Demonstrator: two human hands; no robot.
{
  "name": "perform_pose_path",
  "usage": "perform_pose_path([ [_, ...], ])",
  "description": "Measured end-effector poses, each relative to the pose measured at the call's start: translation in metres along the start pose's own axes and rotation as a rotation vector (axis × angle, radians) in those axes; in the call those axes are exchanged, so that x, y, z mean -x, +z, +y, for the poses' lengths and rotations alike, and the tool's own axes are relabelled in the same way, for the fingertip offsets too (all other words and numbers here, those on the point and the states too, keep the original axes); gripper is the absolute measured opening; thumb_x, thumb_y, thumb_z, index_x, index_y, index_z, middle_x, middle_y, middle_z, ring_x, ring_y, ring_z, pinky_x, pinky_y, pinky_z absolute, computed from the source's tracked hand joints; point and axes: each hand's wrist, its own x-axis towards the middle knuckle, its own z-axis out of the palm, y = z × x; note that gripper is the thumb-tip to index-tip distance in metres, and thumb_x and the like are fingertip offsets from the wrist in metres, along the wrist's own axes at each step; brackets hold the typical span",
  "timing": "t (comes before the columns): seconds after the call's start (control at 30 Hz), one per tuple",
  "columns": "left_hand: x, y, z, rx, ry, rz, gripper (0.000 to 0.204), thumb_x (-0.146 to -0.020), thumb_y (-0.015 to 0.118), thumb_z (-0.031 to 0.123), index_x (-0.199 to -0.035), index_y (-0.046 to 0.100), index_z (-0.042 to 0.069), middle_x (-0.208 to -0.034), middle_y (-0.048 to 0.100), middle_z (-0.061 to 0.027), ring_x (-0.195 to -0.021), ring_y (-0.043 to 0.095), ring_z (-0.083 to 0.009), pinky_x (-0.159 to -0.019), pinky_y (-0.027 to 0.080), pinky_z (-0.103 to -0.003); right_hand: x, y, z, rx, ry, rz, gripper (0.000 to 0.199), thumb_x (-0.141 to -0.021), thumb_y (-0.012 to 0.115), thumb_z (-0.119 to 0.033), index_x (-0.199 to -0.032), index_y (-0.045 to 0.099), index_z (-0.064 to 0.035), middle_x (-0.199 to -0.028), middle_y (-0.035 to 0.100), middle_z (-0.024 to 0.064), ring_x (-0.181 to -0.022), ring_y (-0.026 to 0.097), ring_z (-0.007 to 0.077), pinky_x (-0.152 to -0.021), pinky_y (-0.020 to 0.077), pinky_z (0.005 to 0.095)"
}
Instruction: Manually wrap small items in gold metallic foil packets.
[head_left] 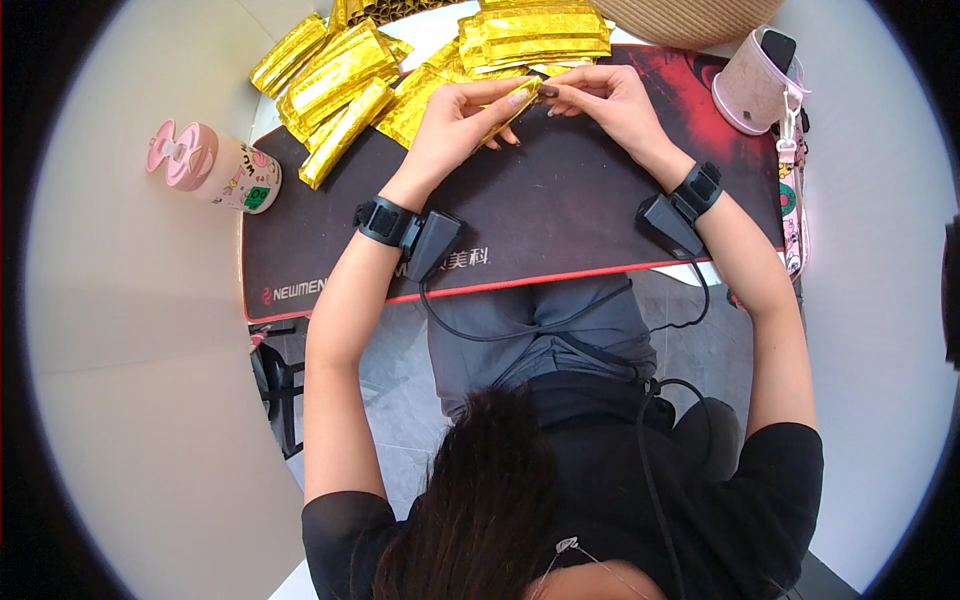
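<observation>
A gold foil packet is held up between my two hands over the far middle of the dark desk mat. My left hand pinches its left side between thumb and fingers, covering much of it. My right hand has thumb and fingertips closed at the packet's upper right corner. Just beyond my hands lies a pile of flat gold packets. More gold packets lie fanned out left of my left hand, with a narrow folded one nearest me.
Dark mat with a red edge covers the table's near part. A pink-lidded bottle is at the left; a pink cup with a dark object inside stands far right. A woven round item sits at the back. Cables hang from both wrist devices.
</observation>
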Motion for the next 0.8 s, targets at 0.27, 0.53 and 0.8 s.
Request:
perform_pose_path([
  [0.27, -0.0002, 0.0027, 0.0007, 0.11, -0.021, -0.02, 0.034, -0.093, 0.059, 0.019, -0.124, 0.059, 0.005, -0.095, 0.067, -0.0051, -0.073, 0.065, -0.0095, -0.062, 0.051, -0.019, 0.0009, -0.0008, 0.0009, -0.016, -0.012, 0.001, 0.018, -0.088, 0.063, -0.009, -0.102, 0.068, 0.0022, -0.089, 0.069, 0.0087, -0.082, 0.067, 0.0127, -0.074, 0.0543, 0.0237],
  [0.53, -0.0007, -0.0002, -0.0037, 0.008, 0.047, -0.01, 0.034, -0.093, 0.059, 0.019, -0.124, 0.059, 0.006, -0.104, 0.067, -0.0035, -0.077, 0.065, -0.0094, -0.067, 0.051, -0.019, 0.0009, 0.0012, -0.0008, 0.015, -0.033, -0.002, 0.017, -0.088, 0.063, -0.009, -0.1, 0.069, 0.002, -0.087, 0.07, 0.0089, -0.081, 0.067, 0.0126, -0.073, 0.0545, 0.0235],
  [0.8, -0.0019, 0.0004, -0.0045, -0.034, 0.083, -0.028, 0.034, -0.092, 0.059, 0.016, -0.125, 0.058, 0.005, -0.105, 0.067, -0.0063, -0.083, 0.067, -0.0129, -0.069, 0.052, -0.021, 0.0021, 0.0014, -0.0007, 0.005, -0.028, 0.056, 0.017, -0.088, 0.063, -0.009, -0.1, 0.069, 0.002, -0.088, 0.07, 0.0092, -0.081, 0.067, 0.0128, -0.073, 0.0548, 0.0232],
])
